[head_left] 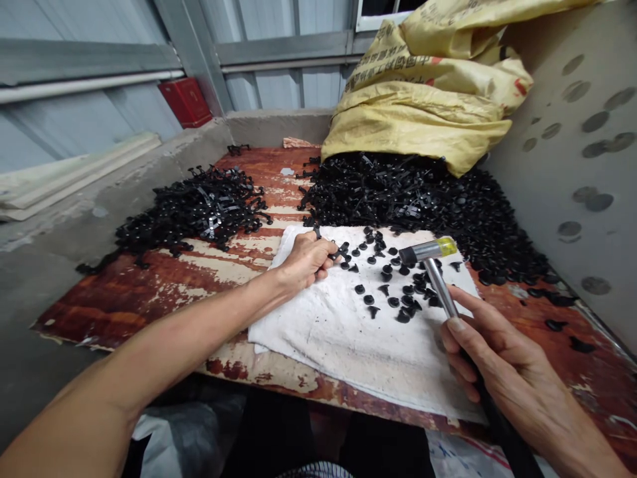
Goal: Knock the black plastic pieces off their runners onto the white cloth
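My left hand (309, 259) is closed around a small black part (317, 232) at the upper left of a white cloth (318, 332). Its fingertips are by more black pieces. In my right hand (490, 345) is a hammer (440, 285) with a metal shaft, a black grip, one black face and one yellow face. The hammer head hangs over the right part of the cloth. Beneath and left of it, small black round-headed pieces (368, 300) lie scattered on the cloth.
A heap of black parts (199, 206) lies on the worn red board (144, 299) at left. A larger heap (388, 192) spills from a yellow sack (413, 113) at the back right. A spotted panel (587, 186) stands at right; a red box (186, 103) sits back left.
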Motion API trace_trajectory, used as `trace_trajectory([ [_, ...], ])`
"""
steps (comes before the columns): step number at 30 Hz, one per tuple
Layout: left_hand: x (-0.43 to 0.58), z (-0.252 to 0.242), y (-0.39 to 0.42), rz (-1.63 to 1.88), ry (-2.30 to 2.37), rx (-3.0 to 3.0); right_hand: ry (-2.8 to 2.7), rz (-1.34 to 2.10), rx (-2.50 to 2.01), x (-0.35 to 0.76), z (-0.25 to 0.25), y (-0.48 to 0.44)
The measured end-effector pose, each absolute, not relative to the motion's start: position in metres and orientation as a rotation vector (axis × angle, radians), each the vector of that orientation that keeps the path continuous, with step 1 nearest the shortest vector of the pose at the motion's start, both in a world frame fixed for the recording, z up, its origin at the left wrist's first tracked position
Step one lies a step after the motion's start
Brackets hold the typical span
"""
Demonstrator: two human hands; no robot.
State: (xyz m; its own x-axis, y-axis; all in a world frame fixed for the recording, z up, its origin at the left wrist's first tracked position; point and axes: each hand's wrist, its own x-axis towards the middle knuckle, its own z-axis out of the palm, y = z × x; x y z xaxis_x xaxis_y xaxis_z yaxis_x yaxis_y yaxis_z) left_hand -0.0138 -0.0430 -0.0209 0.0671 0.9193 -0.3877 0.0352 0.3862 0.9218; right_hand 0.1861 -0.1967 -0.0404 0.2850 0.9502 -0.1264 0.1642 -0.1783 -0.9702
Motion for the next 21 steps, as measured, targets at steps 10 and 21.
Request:
trace_trajectory([
  [10,-0.009,-0.022,-0.051,0.938,1.363,0.903,-1.885,0.294,-1.403,0.175,-0.034,-0.184],
  [21,-0.013,-0.031,-0.048,0.935,1.308,0.896,-2.035,-0.009,-1.315,0.163,-0.030,-0.158],
])
